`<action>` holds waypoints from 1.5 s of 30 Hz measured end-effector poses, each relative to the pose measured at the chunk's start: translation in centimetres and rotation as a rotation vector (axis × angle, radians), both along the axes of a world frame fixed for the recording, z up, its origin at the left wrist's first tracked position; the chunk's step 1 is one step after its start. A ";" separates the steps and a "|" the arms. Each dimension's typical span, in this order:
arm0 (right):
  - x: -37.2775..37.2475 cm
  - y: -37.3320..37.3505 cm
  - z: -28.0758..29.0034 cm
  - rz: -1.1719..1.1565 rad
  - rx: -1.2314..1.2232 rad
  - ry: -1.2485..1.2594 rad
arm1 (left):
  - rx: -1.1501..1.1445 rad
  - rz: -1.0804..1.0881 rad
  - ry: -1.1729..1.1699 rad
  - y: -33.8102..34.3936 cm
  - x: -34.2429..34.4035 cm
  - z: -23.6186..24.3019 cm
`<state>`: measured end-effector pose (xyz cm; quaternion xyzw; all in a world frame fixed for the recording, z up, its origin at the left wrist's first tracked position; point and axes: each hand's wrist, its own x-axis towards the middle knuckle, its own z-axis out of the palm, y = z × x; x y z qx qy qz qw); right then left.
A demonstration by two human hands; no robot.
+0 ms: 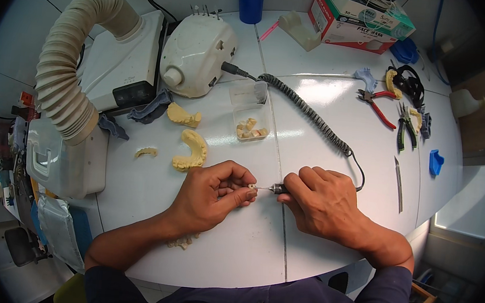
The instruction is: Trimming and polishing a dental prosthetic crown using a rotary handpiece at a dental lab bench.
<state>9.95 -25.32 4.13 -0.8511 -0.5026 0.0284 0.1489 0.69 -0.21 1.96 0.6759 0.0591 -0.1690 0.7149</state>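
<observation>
My left hand (pixel 210 195) pinches a small pale tooth-like piece (pixel 251 187) between thumb and fingers. My right hand (pixel 322 202) grips a rotary handpiece (pixel 278 188), its thin metal bit touching or very near that piece. The handpiece's coiled cable (pixel 314 117) runs back to a white control unit (pixel 196 49). Yellow dental casts (pixel 194 147) lie beyond my left hand, with a small curved yellow piece (pixel 146 152) beside them. A clear box (pixel 262 118) holds several pale pieces. More pale fragments (pixel 180 242) lie partly behind my left forearm.
At left stand a white machine (pixel 111 68) with a ribbed hose (pixel 59 72) and a translucent case (pixel 68 171). Mask boxes (pixel 351 31) and a blue cylinder (pixel 250 2) stand at the back. Pliers (pixel 406 131), red-handled cutters (pixel 384 115) and a metal tool (pixel 398 185) lie right.
</observation>
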 end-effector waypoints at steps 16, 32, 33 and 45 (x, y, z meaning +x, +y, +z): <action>-0.2 0.2 0.0 -0.017 0.003 -0.009 | 0.012 0.008 -0.018 0.0 -0.1 -0.1; -0.2 0.1 0.0 -0.017 0.004 -0.016 | 0.001 0.004 -0.013 0.0 0.0 0.0; -0.3 0.2 -0.1 -0.023 0.007 -0.023 | 0.014 0.001 -0.011 0.0 0.0 0.0; -0.2 0.1 -0.2 -0.013 0.012 -0.024 | 0.005 0.009 0.002 -0.1 0.0 0.1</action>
